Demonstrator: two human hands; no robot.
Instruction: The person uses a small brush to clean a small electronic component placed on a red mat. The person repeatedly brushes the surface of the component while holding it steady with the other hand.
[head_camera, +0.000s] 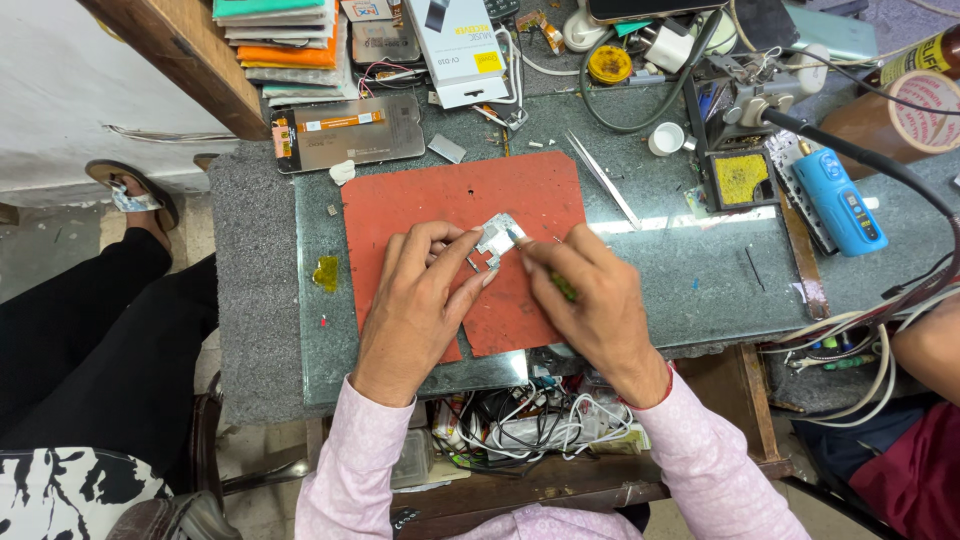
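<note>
Mid-frame, the left hand (420, 300) pinches a small metal part (497, 240) – thin, light, bendy; the right hand (590, 300) grips a green tool (563, 286).

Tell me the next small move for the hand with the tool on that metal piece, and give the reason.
Probably a short, light stroke of the green-handled tool across the small metal part. Its tip already rests on the part, the right hand grips it like a pen, and the left hand pins the part on the red mat, so it looks steadied.
</note>
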